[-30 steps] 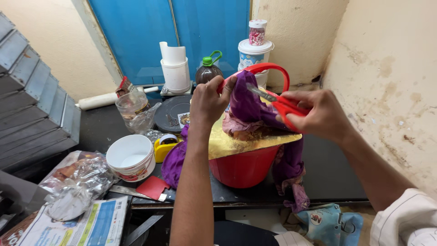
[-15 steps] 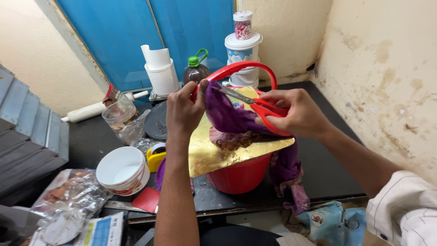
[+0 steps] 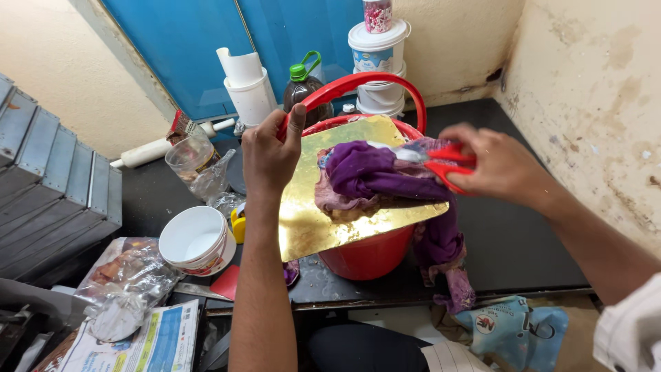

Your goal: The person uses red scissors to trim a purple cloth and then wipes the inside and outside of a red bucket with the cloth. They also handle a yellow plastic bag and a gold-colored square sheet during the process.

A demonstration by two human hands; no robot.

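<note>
Head view: white lidded tubs [image 3: 379,62] stood stacked at the bench's [image 3: 523,241] back wall. Left hand [image 3: 270,148] pinched shiny gold card [image 3: 323,213] lying across red plastic bucket [image 3: 368,251]. Right hand [image 3: 499,165] gripped red scissors [image 3: 447,162] at crumpled purple cloth [image 3: 385,179].

A: What does the person wear?
B: Both hands, the left [image 3: 268,148] and the right [image 3: 499,165], are bare, without rings. A whitish sleeve [image 3: 630,331] covers the right upper arm.
</note>
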